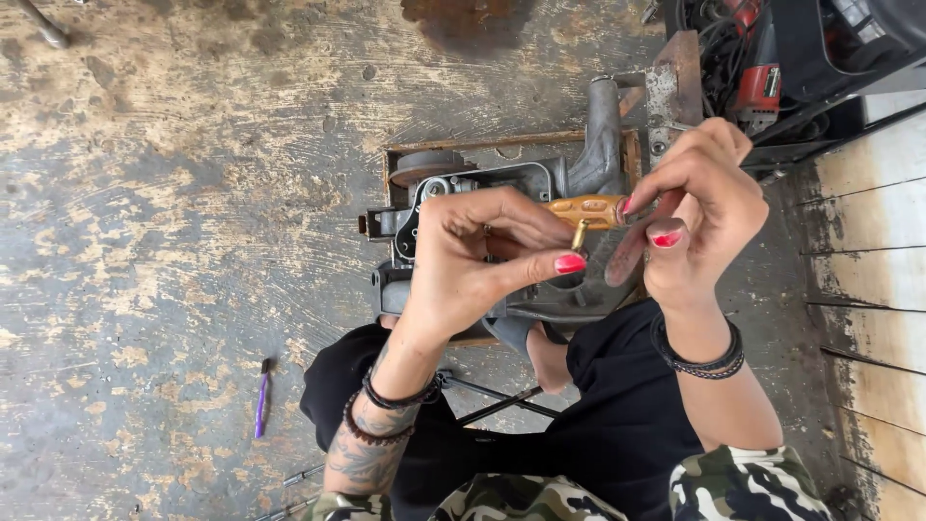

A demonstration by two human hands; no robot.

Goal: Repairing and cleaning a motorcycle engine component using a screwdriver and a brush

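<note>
My left hand [473, 256] and my right hand [699, 207] are raised together over a grey metal engine part [540, 183] that lies in a rusty wooden-edged tray [502, 143] on the floor. Between the fingertips of both hands is a small brass-coloured part [585, 212] with a short pin hanging below it. The left thumb and fingers pinch its left end and the pin. Its right end is held by the right fingertips. Both wrists wear dark bracelets.
A stained concrete floor [183, 193] spreads to the left. A purple-handled small brush [261, 400] lies on it near my knee. Red and black machine parts with cables [762, 68] stand at the upper right. A pale panelled wall [873, 251] runs along the right.
</note>
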